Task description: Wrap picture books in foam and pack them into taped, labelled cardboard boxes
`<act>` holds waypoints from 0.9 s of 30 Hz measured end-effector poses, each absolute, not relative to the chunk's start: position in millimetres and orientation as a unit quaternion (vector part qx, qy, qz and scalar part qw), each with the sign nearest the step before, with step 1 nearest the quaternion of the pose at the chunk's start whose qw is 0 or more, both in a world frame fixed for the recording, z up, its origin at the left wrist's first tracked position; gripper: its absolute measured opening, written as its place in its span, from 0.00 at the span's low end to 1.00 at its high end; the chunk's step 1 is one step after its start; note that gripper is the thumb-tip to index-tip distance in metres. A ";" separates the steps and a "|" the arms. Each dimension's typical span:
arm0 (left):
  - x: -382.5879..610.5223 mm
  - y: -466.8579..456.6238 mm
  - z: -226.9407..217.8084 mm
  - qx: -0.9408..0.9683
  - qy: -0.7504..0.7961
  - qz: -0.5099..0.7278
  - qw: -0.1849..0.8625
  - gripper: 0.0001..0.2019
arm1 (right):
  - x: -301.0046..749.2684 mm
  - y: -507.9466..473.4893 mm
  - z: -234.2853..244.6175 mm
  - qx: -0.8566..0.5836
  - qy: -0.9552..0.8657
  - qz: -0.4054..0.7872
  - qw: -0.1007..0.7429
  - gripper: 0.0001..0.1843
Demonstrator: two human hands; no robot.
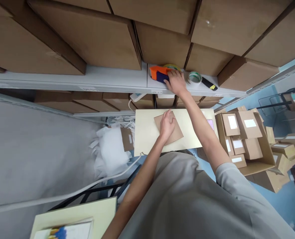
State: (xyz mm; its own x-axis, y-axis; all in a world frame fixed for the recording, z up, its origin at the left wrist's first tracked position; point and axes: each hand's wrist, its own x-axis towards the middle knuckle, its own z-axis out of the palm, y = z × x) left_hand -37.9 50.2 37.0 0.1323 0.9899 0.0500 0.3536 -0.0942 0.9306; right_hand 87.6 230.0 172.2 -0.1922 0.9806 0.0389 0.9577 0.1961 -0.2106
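A small flat cardboard box [176, 132] lies askew on the pale table, under my left hand [167, 125]. The fingers of that hand are curled over its top and far edge. My right hand [176, 81] reaches up to the shelf, its fingers closed around an orange and dark blue tape dispenser [159, 73]. Part of the dispenser is hidden by the hand. Just behind it shows a yellow tape roll [172, 66]. To the right of the hand are a green-and-white tape roll [195, 77] and a black box cutter [209, 83] with a yellow end.
Large cartons [107, 36] line the shelf [112, 77] above the table [145, 132]. At right, an open carton [258, 165] holds several labelled small boxes. A phone-like purple item [210, 124] lies at the table's right. White packing material [112, 149] and a pale cable [97, 182] are at left.
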 end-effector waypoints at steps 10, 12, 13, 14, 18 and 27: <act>-27.1 -19.9 -44.2 0.719 0.532 0.202 0.399 0.31 | 164.3 58.0 11.6 -0.722 -0.590 0.176 0.316 0.52; -23.2 -30.5 -56.7 0.728 0.536 0.169 0.393 0.33 | 175.5 -1.7 -32.6 -0.768 -0.505 0.266 0.291 0.53; -21.7 -35.1 -62.2 0.728 0.543 0.152 0.390 0.35 | 179.0 -28.8 -50.8 -0.784 -0.462 0.309 0.275 0.53; -20.5 -39.2 -67.1 0.727 0.550 0.136 0.388 0.37 | 181.5 -53.0 -65.7 -0.793 -0.426 0.352 0.258 0.53; -17.9 -51.5 -80.5 0.728 0.566 0.077 0.380 0.41 | 186.7 -113.4 -95.9 -0.761 -0.356 0.494 0.223 0.52; -18.1 -53.6 -82.3 0.728 0.589 0.041 0.348 0.44 | 185.7 -112.3 -105.2 -0.643 -0.396 0.625 0.199 0.41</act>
State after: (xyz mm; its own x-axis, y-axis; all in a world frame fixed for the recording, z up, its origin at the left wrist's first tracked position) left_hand -18.1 -53.6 -82.3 0.3022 0.8867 -0.3498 0.8295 -0.0639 0.5548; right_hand 185.7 -112.3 -105.2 -0.0937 0.7574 -0.6462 0.2604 -0.6078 -0.7502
